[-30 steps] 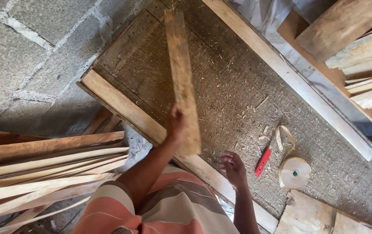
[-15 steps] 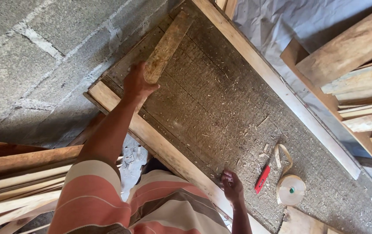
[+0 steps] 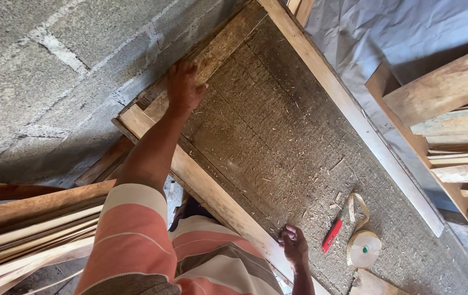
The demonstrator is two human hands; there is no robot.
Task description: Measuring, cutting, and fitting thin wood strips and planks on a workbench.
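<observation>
Left hand (image 3: 185,84) presses flat, fingers spread, on the plank (image 3: 212,57) laid along the frame's (image 3: 354,117) far end by the wall, right hand (image 3: 295,245) braces the near rail w/ fingers curled, so seating step, next prob. squaring it & fixing.

Bench, rough fibrous board top framed by pale timber rails

Bench (image 3: 277,158): grey-brown surface strewn with straw-like chips. Lying on it, toward 5 o'clock: red flat pencil (image 3: 331,235); just beside it at 3 o'clock, a roll of pale tape (image 3: 364,248) with a loose end looping toward 12 o'clock. Wooden plank (image 3: 212,54) along the 11 o'clock edge; another wood piece (image 3: 373,284) at 6 o'clock.
</observation>
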